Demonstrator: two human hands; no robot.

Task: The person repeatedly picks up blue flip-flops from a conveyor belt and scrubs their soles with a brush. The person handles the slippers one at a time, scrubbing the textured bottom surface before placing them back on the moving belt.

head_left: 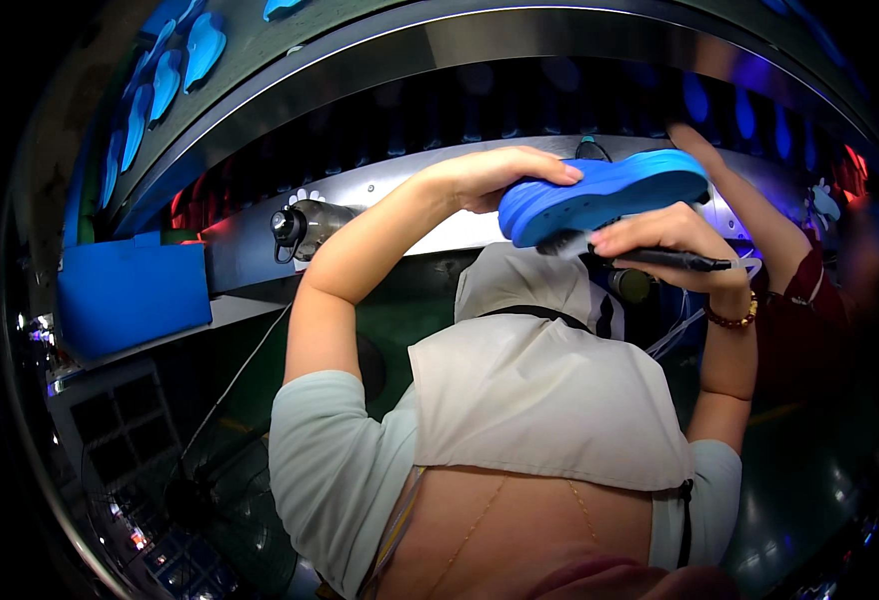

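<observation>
A thick blue shoe sole (610, 205) is held up in front of me, tilted on its side. My left hand (488, 178) grips its left end, thumb on the upper edge and fingers partly hidden. Below the sole my right hand (672, 238) is closed around a brush with a black handle (672, 260). The pale and dark bristle end lies close under the sole's left part; I cannot tell whether it touches. A clear thin tube (750, 265) runs from the handle's rear end near my right wrist.
Blue soles (165, 85) lie on a conveyor belt at upper left, behind a curved metal edge (440, 40). A dark bottle (310, 228) stands on the metal ledge, with a blue box (135, 295) at left. At right, another person's forearm (755, 195) reaches in toward the ledge.
</observation>
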